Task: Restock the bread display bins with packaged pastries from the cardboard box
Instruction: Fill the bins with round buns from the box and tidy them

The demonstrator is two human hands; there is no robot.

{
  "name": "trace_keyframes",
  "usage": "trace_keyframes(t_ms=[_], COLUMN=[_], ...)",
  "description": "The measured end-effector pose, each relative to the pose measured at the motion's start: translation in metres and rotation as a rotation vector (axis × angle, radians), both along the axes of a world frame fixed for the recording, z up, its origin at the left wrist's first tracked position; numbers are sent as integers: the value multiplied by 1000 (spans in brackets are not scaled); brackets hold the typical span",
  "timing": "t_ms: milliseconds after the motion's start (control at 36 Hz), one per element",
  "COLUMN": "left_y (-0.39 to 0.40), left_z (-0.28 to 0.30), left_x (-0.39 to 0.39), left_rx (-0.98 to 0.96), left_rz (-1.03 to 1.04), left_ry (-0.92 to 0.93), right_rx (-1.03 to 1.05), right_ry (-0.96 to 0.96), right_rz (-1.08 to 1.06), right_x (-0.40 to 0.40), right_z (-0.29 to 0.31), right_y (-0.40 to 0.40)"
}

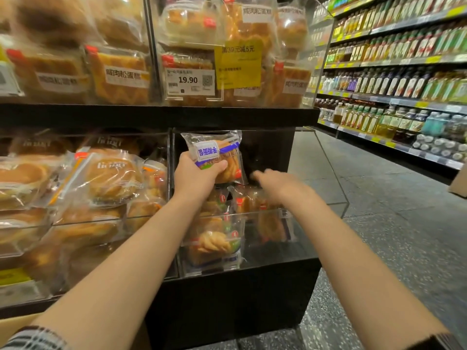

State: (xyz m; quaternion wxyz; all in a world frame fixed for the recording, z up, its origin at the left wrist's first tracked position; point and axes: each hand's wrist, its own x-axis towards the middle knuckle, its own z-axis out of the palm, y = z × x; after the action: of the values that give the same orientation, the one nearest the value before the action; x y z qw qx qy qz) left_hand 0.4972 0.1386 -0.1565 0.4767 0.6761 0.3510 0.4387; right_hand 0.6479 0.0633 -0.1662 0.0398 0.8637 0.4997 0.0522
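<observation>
My left hand (194, 176) has a grip on one packaged pastry (214, 157), fingers and thumb curled round its lower edge, pack held upright over the lower right bin (265, 215). The pack is clear plastic with a blue and white label, and the label reads upside down from here

My right hand (275, 181) reaches into the same bin, just right of the held pack. It's motion-blurred, fingers look stretched forward and holding nothing, but I can't tell if the fingertips touch anything

The bin itself is clear acrylic with more packs of the same pastry (214, 243) stacked inside, piled higher at the left than at the right. One twisted pastry pack sits against the near wall

Left of it, the neighbouring bins (83, 223) hold round buns (111, 180) in clear bags. The upper shelf (161, 114) carries bigger bread packs, a price tag (190, 82) reading 19.90 and a yellow promo sign (237, 63)

A cardboard box (10, 324) shows only as a corner at the near left, under my left forearm. On the far right is an aisle rack of bottles (394, 82), with grey speckled floor (379, 223) between it and the display
</observation>
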Motion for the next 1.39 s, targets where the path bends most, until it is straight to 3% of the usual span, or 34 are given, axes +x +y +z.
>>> trace_keyframes(t_ms=[56, 139, 361, 611, 694, 833, 972, 1111, 1194, 1278, 1333, 1389], left_y=[-1, -2, -7, -6, -8, -7, -5, -3, -3, -5, -7, -7], left_z=[0, 1, 0, 0, 1, -1, 0, -3, -3, -3, -1, 0], left_x=[0, -1, -5, -8, -7, -7, -8, -8, -8, -9, -11, -12], left_rx=[-11, -9, -24, -33, -28, -21, -14, -21, -51, -54, -59, -62], left_rz=[4, 13, 0, 25, 21, 25, 31, 5, -25, -51, -77, -99], left_ry=[16, 46, -21, -72, -72, -27, 45, 134, 124, 85, 31, -10], right_rx=[-130, -144, 58, 383, 242, 26, -10, 188, 314, 685, 894, 832], right_ry=[18, -2, 29, 715, 604, 100, 297, 533, 408, 308, 601, 1060], right_rz=[-15, -48, -92, -227, -327, -372, -241, -195, -221, -194, -159, -190], right_x=[2, 6, 7, 12, 15, 6, 3, 13, 18, 16, 9, 1], right_z=[-3, -3, -6, 8, 5, -2, 2, -3, -7, -3, 8, 20], right_y=[2, 1, -9, -26, -23, -13, -11, -6, -4, -8, -15, -25])
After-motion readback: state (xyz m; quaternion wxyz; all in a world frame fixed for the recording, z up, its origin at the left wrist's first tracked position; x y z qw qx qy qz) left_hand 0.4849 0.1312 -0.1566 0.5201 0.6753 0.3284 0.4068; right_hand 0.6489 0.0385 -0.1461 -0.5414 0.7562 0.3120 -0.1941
